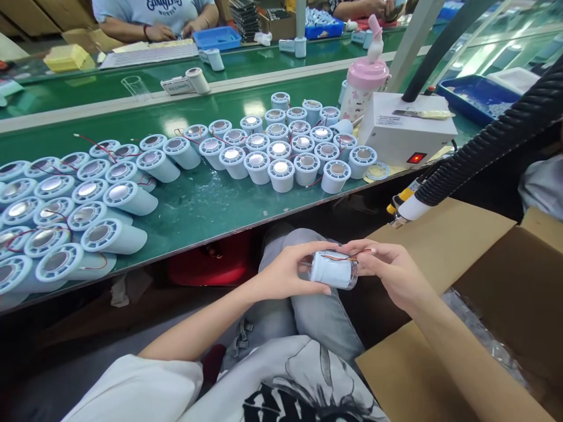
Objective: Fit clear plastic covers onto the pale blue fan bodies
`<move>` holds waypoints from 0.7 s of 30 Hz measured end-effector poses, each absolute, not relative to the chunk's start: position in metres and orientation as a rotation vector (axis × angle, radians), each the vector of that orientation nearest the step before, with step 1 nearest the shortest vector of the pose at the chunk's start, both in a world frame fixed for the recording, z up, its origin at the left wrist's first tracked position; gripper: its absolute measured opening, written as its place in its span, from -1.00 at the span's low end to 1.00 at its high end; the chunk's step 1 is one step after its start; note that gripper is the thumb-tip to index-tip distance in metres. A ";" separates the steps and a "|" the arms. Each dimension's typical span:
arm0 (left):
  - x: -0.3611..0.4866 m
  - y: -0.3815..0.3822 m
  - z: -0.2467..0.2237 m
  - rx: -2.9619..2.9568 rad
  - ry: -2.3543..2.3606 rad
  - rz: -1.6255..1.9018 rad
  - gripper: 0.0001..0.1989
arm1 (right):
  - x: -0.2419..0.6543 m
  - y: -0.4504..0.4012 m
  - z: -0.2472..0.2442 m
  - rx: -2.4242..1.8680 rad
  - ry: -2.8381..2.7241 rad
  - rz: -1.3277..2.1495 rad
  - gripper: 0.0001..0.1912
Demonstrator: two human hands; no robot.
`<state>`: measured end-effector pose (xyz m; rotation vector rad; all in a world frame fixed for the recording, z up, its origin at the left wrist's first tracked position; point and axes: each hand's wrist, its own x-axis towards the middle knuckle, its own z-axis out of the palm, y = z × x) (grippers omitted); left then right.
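Observation:
Above my lap, a light-blue cylindrical housing (333,273) lies on its side, with clear plastic around it. My left hand (288,272) grips its left end, thumb below and fingers across the top. Thin red and black wires (347,256) run along its upper side towards my right hand (391,266). The fingers of that hand are closed on the wires beside the housing's right end; whether they also press the clear plastic, I cannot tell. Similar light-blue housings (281,170) with round metal discs stand in a group on the green bench (211,202), and more lean together at the left (65,261).
A white box with a lit red switch (416,158) and a pink-lided cup (367,73) stand at the bench's right end. A black ribbed hose (488,135) slants down at the right. Below it, an open cardboard box (440,252) holds clear plastic pieces. Co-workers sit across the bench.

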<state>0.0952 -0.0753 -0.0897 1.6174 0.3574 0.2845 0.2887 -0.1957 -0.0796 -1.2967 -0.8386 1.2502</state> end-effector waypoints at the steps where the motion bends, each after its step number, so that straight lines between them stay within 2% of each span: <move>1: 0.095 -0.077 -0.089 1.542 0.387 0.281 -0.29 | 0.289 -0.198 -0.081 -1.297 -0.948 1.219 -0.91; 5: 0.093 -0.081 -0.087 1.319 0.466 0.252 -0.32 | 0.286 -0.210 -0.086 -1.433 -1.509 0.809 -0.55; 7: 0.092 -0.080 -0.085 1.305 0.451 0.223 -0.31 | 0.286 -0.216 -0.088 -1.467 -1.588 0.733 -0.55; 13: 0.088 -0.078 -0.076 1.473 0.334 0.236 -0.28 | 0.287 -0.220 -0.083 -1.400 -1.391 1.039 -0.57; 21: 0.084 -0.076 -0.073 1.601 0.276 0.254 -0.23 | 0.285 -0.219 -0.078 -1.291 -1.198 1.267 -0.60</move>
